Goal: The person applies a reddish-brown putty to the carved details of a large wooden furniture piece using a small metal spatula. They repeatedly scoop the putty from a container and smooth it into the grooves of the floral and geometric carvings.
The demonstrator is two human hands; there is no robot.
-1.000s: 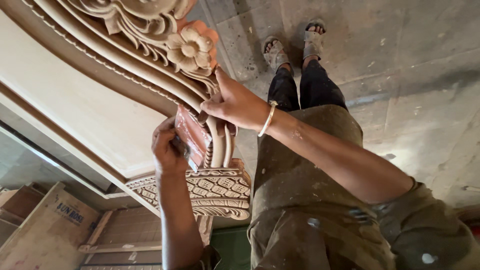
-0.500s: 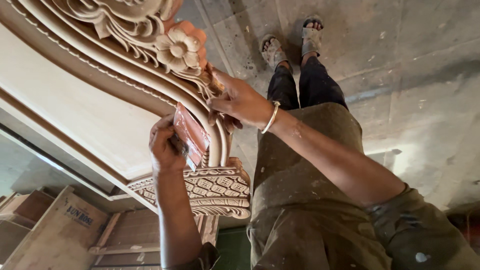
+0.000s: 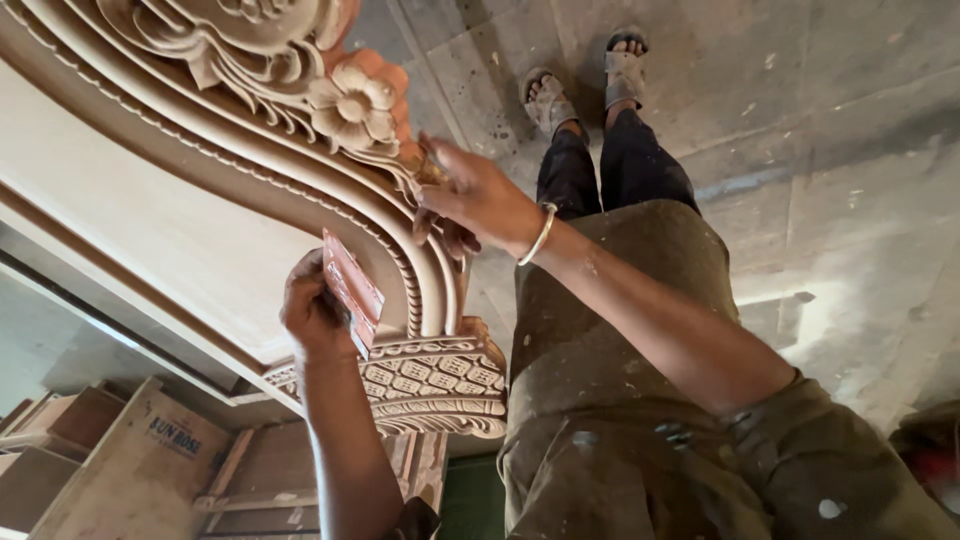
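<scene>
My left hand [image 3: 312,305] grips a folded piece of reddish-brown sandpaper [image 3: 352,290] just left of the curved moulding on a large carved wooden panel [image 3: 200,210]. My right hand [image 3: 470,195], with a metal bangle on the wrist, rests its fingers on the moulding's edge right under a carved flower [image 3: 355,105]. A carved lattice block [image 3: 430,385] ends the moulding below both hands. The sandpaper seems slightly off the wood; whether it touches is unclear.
My legs and sandalled feet [image 3: 590,85] stand on a dusty concrete floor [image 3: 850,150] to the right of the panel. Cardboard boxes [image 3: 140,460] and wooden slats [image 3: 250,490] lie at the lower left under the panel.
My left hand has drawn the sandpaper a little left, away from the moulding. My right hand now sits slightly higher, nearer the carved flower.
</scene>
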